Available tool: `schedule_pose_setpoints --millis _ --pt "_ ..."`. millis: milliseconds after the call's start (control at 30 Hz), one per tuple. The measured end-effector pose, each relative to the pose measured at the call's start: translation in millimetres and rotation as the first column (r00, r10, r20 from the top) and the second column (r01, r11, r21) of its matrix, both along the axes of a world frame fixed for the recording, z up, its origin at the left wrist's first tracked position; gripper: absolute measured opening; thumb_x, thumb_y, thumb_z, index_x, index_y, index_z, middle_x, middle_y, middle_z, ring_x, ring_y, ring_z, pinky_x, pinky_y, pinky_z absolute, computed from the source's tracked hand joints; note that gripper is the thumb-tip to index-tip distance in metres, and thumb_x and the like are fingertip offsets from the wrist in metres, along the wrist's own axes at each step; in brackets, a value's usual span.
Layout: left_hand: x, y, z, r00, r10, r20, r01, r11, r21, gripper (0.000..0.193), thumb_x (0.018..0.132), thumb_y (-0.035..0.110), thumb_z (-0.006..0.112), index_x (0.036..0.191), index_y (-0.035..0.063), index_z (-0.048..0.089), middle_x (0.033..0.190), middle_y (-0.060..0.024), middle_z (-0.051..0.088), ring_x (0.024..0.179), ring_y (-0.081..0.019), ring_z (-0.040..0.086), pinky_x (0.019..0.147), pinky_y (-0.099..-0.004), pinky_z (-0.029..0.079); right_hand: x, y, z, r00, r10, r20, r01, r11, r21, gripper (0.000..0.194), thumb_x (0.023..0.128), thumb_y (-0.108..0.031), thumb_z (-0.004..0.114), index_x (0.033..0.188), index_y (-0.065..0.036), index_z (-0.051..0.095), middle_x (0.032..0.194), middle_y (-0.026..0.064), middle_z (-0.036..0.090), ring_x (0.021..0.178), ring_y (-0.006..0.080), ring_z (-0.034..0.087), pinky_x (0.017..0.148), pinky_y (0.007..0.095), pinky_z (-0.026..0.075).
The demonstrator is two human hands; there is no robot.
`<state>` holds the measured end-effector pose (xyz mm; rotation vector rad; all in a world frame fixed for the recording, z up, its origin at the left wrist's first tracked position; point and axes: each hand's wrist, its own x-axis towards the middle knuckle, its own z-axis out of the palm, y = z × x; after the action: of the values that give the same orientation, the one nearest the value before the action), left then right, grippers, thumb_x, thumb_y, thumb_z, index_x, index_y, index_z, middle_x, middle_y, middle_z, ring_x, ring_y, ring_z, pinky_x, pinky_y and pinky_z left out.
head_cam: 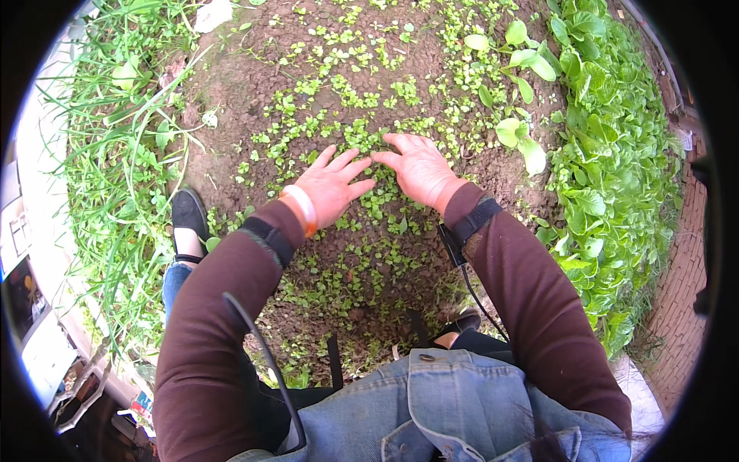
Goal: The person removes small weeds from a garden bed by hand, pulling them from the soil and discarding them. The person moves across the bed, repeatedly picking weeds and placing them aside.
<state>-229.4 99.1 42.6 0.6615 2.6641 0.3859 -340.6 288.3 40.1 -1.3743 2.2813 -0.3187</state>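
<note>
Small green seedlings grow in loose rows over the brown soil in front of me. My left hand reaches over them, palm down, fingers spread, with a pale band around its wrist. Beside it, my right hand is also palm down, its thumb and fingers apart. The fingertips of both hands come close together just above the leaves, and I see nothing held in either. Whether any fingertip touches a leaf I cannot tell.
Long-leaved green plants crowd the left side, with a black shoe at their edge. Dense leafy greens line the right, beside a brick path. Larger broad-leaved plants stand at the upper right. White scrap lies at the top.
</note>
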Motion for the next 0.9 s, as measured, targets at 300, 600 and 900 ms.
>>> schedule_pose_setpoints --millis 300,600,900 --pt "0 -10 -9 0.986 0.150 0.070 -0.127 0.959 -0.254 0.045 0.080 0.019 0.057 0.124 0.0143 0.051 0.138 -0.0109 0.039 0.134 -0.0302 0.024 0.110 -0.0504 0.014 -12 46 -2 1.000 -0.014 0.023 0.010 0.984 0.180 0.043 0.072 0.000 0.056 0.113 -0.012 0.060 0.122 0.0097 0.049 0.119 0.0265 0.042 0.102 0.0387 0.031" --pt "11 34 -15 0.993 -0.111 0.040 0.108 0.992 0.066 0.052 0.076 0.026 0.064 0.125 0.0137 0.050 0.135 -0.0071 0.042 0.130 -0.0271 0.031 0.110 -0.0488 0.018 -11 49 -7 1.000 0.005 0.013 -0.005 1.000 -0.030 0.032 0.073 -0.004 0.056 0.103 -0.012 0.064 0.104 0.0066 0.057 0.107 0.0261 0.049 0.094 0.0384 0.036" --pt "48 26 -9 0.939 -0.187 0.289 0.194 0.981 0.003 0.041 0.079 0.019 0.057 0.119 0.0120 0.056 0.135 -0.0082 0.042 0.132 -0.0264 0.030 0.110 -0.0490 0.015 -7 53 -6 1.000 -0.009 0.015 0.008 1.000 0.026 0.028 0.072 -0.006 0.058 0.098 -0.012 0.065 0.096 0.0034 0.057 0.098 0.0245 0.052 0.089 0.0371 0.040"
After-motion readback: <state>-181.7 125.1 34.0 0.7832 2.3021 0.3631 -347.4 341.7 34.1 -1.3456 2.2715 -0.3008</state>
